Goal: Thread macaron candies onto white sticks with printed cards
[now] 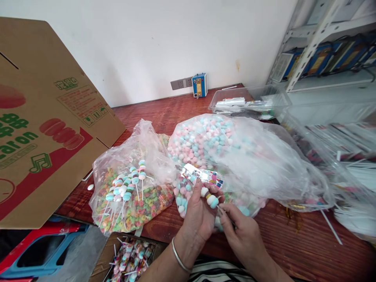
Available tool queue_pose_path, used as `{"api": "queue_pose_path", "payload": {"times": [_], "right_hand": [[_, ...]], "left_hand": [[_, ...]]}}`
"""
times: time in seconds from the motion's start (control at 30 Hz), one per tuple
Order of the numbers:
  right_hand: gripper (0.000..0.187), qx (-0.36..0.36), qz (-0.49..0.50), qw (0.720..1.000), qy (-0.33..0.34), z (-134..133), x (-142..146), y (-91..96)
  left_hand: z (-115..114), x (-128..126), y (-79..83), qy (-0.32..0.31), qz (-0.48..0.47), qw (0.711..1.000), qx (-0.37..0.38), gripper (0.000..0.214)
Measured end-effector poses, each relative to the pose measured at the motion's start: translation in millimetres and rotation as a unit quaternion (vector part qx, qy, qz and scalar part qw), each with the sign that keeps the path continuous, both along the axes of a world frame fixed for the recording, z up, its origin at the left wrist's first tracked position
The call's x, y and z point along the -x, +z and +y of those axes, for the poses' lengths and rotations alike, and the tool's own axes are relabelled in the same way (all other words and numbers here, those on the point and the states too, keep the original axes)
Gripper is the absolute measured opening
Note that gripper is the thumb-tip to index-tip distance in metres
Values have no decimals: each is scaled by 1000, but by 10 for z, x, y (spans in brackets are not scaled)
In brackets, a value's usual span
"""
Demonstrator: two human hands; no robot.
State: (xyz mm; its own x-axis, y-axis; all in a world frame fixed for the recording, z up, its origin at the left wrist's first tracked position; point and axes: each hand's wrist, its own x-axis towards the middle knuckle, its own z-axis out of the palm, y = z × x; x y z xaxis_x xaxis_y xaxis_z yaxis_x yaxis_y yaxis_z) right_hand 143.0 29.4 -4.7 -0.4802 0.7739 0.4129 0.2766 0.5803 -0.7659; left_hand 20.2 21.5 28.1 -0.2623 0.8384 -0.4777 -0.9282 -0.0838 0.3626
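Note:
My left hand [199,219], with a bangle at its wrist, is closed around a candy skewer [210,197] of white, yellow and blue pieces. By its thumb and fingertips is a shiny printed wrapper [202,175]; whether the hand grips it too I cannot tell. My right hand [241,229] pinches the lower end of the skewer, where the stick is mostly hidden by the fingers. Beyond both hands lies a clear bag of pink, white and blue candies [199,137]. More finished-looking skewers [125,184] rest on a bag of coloured candy rings [149,203] to the left.
A large cardboard box [58,117] stands at the left. Below the table edge, a carton holds wrapped skewers [132,254]. Clear bins [249,100] and white sticks [355,184] are at the right. A small blue device [199,85] sits against the wall.

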Motion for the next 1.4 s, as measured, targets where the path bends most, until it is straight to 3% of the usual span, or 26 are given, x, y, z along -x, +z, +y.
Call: {"api": "queue_pose_path", "payload": {"times": [0.07,0.13,0.2,0.27,0.33,0.37,0.4,0.43,0.5,0.57,0.6,0.67,0.73,0.8,0.9,0.97,1.03,1.07,1.1,1.13,1.2,1.27,1.3,1.4], "right_hand": [[20,173,55,983,22,14,19,38],[25,303,113,945,51,18,31,57],[32,414,170,891,70,8,42,42],[38,528,214,817,87,-15,52,6],[39,613,231,748,111,-39,55,-25],[39,627,229,734,121,-46,52,-32],[39,619,220,743,129,-50,46,-33],[39,584,204,774,132,-50,34,-31],[35,447,144,874,125,-45,1,-24],[28,243,62,963,95,-43,-36,-32],[25,130,25,989,70,-45,-49,-42],[19,-78,-28,996,16,-58,-58,-69],[17,-222,-67,973,-17,-72,-45,-92],[16,-287,-101,952,-37,-78,-27,-103],[14,-296,-123,946,-52,-72,-22,-101],[17,-227,-93,969,-40,-63,-31,-87],[23,-49,-33,998,-1,-55,-35,-59],[28,78,7,997,23,-53,-32,-41],[32,215,51,974,50,-50,-26,-21],[35,344,95,931,73,-49,-19,-1],[37,534,180,820,105,-50,-3,37],[35,630,239,728,128,-53,10,67],[34,654,257,698,136,-54,15,80],[30,683,287,653,155,-51,31,105]], "left_hand": [[6,64,-5,17,11,1000,-9,29],[25,161,-5,48,14,998,-22,26],[50,251,-2,64,9,997,-40,17],[74,307,3,66,7,996,-62,7],[91,331,17,67,-6,995,-71,21],[96,336,28,69,-20,995,-65,27],[99,341,42,73,-39,995,-49,31],[101,346,59,74,-60,995,-29,33],[100,351,93,70,-94,993,6,34],[99,339,114,66,-105,992,23,36],[99,323,116,66,-99,993,27,36],[101,269,96,72,-75,994,29,34],[103,202,54,76,-50,995,27,32],[102,146,14,73,-38,996,25,32],[91,115,-4,70,-31,997,22,33],[82,122,9,69,-24,997,19,33],[73,136,20,61,-17,998,8,35],[68,142,21,54,-14,998,-3,36],[64,147,19,44,-11,999,-18,36],[60,149,13,32,-8,999,-33,35],[51,143,-1,17,3,998,-63,35],[41,118,-14,7,10,997,-77,35],[36,99,-20,4,13,997,-75,36],[21,48,-38,-14,38,997,-65,36]]}}
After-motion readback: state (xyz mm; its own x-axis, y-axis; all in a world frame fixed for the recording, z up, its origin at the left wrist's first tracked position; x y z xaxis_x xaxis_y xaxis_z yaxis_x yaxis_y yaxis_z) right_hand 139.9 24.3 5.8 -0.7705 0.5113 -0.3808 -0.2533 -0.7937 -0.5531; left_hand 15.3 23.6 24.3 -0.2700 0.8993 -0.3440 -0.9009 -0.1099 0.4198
